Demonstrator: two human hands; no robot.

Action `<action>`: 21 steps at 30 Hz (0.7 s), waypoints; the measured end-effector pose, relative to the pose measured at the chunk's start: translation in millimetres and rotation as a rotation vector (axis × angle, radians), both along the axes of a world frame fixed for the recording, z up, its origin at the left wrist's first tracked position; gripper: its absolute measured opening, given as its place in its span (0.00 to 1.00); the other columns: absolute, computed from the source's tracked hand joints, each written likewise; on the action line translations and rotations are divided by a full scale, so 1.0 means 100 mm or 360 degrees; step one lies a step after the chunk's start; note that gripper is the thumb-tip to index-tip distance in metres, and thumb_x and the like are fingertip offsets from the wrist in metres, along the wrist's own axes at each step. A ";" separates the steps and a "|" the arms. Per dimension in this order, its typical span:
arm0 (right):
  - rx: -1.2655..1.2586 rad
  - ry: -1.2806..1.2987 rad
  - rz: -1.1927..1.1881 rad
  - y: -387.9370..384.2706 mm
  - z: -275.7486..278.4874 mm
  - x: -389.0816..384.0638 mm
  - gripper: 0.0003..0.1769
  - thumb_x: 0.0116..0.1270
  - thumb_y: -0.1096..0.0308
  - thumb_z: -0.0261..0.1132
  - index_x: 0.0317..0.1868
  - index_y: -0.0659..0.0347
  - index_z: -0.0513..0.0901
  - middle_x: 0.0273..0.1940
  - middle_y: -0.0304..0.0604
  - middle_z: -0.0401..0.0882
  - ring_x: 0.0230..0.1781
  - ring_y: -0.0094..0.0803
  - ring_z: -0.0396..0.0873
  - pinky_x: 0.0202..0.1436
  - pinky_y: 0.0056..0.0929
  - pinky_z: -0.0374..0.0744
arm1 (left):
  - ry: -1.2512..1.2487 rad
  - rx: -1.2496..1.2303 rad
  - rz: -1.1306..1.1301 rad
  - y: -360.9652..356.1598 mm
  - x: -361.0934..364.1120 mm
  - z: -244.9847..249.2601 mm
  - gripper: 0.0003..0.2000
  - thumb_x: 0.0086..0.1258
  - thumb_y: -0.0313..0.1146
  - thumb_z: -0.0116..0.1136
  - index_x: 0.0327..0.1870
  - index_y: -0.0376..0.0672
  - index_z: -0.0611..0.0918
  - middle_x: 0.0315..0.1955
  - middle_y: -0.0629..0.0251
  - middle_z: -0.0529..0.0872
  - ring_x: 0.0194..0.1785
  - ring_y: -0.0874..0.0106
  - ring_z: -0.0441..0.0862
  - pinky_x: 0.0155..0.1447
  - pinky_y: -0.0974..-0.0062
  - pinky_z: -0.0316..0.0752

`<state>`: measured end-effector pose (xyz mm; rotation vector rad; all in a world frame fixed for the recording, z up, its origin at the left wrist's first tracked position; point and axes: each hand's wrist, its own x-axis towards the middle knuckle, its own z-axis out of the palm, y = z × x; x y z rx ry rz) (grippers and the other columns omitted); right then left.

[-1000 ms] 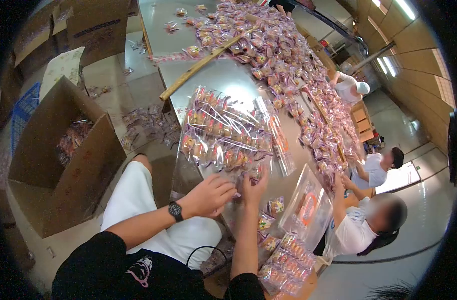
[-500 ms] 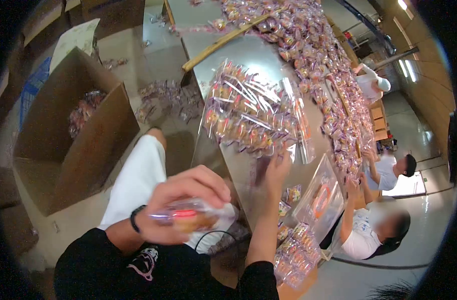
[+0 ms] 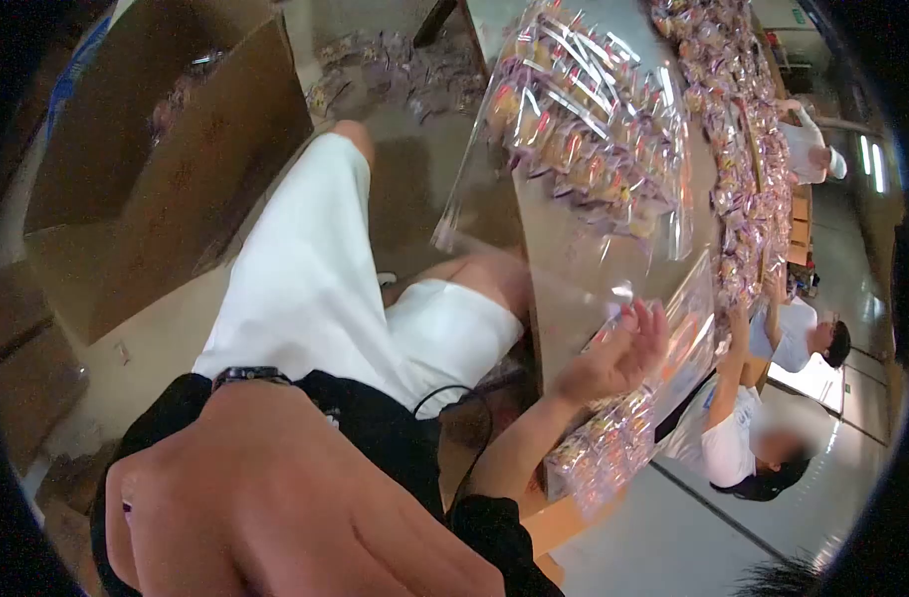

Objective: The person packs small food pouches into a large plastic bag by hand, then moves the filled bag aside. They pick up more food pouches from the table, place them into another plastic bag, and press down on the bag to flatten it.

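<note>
My left hand (image 3: 265, 497) fills the lower left, very close to the camera, back toward me and fingers curled into a fist. A thin purple sliver of a snack packet (image 3: 125, 508) shows at its left edge; the rest is hidden. My right hand (image 3: 618, 353) hovers at the near edge of the steel table (image 3: 564, 249), fingers apart, touching the loose clear film below a big clear bag of snack packets (image 3: 584, 109). A black watch (image 3: 250, 375) sits on my left wrist.
An open cardboard box (image 3: 166, 149) stands on the floor at the left, with loose packets (image 3: 404, 70) scattered behind my knee. Filled bags (image 3: 604, 448) lie under my right forearm. Two seated people (image 3: 743, 448) (image 3: 812, 338) work further along the packet-covered table.
My left hand has risen toward the camera with the packet and now blocks the lower left. My head has tipped down. My right hand drew back from the big bag to the table's edge.
</note>
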<state>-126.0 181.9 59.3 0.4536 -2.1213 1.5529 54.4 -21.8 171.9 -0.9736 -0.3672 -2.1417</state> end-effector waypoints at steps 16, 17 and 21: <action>-0.0729 -0.0568 0.2054 -0.30 1.42 1.05 0.20 0.82 0.58 0.61 0.71 0.44 0.79 0.59 0.38 0.80 0.51 0.44 0.79 0.45 0.44 0.76 | -0.0052 0.0438 -0.0535 -0.68 -0.62 -0.33 0.09 0.82 0.37 0.58 0.52 0.47 0.88 0.52 0.53 0.88 0.55 0.54 0.87 0.63 0.54 0.80; -0.0859 -0.0537 0.1998 -0.39 1.39 1.14 0.19 0.83 0.59 0.61 0.70 0.44 0.80 0.58 0.38 0.80 0.51 0.44 0.79 0.45 0.43 0.77 | -0.0047 0.0441 -0.0549 -0.69 -0.62 -0.33 0.09 0.81 0.37 0.58 0.52 0.47 0.88 0.51 0.53 0.88 0.55 0.54 0.87 0.62 0.54 0.80; -0.1157 -0.0337 0.1806 -0.65 1.32 1.42 0.18 0.83 0.60 0.60 0.68 0.46 0.80 0.58 0.37 0.80 0.52 0.43 0.79 0.43 0.43 0.79 | -0.0027 0.0435 -0.0571 -0.71 -0.57 -0.28 0.09 0.81 0.37 0.58 0.52 0.47 0.88 0.51 0.53 0.88 0.54 0.54 0.87 0.62 0.54 0.81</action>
